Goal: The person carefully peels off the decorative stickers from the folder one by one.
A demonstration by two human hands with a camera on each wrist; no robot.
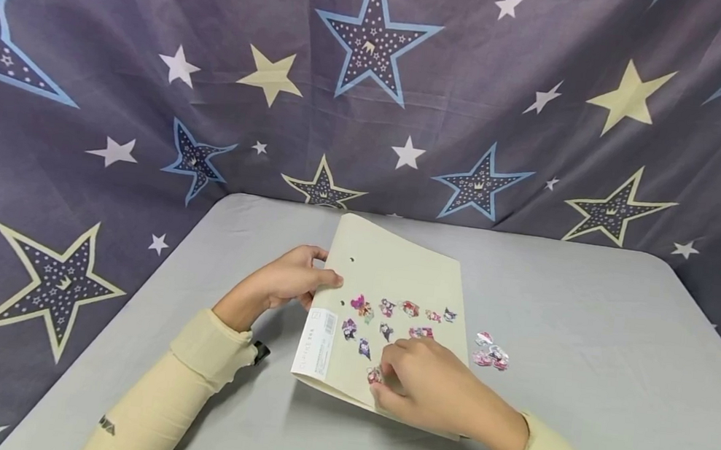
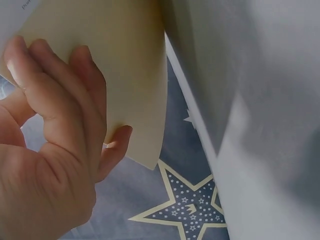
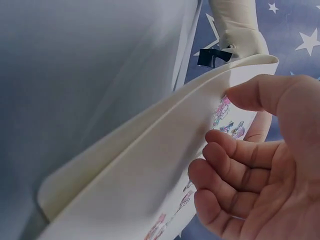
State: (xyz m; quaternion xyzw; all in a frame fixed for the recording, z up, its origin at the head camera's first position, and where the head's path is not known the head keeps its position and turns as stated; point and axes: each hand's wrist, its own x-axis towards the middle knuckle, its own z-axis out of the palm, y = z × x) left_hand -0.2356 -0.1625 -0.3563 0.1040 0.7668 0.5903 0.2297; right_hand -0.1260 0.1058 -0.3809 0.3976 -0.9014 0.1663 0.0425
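Note:
A cream folder [image 1: 403,259], tilted above the table, has a white barcode label [image 1: 317,341] along its left edge. Several shiny cartoon stickers [image 1: 410,309] cover its lower half. My left hand [image 1: 289,276] grips the folder's left edge, thumb on the front face and fingers behind it; the left wrist view shows those fingers against the back. Over the lower right part is my right hand [image 1: 426,382], fingers curled and thumb apart from the index finger. One sticker [image 1: 374,374] lies flat at those fingertips. In the right wrist view, the thumb reaches a sticker [image 3: 221,109].
A small pile of loose stickers [image 1: 492,352] lies on the grey table [image 1: 586,337], right of the folder. Behind the table hangs a dark star-patterned cloth [image 1: 452,103]. Black wrist straps [image 1: 261,352] show at both cuffs.

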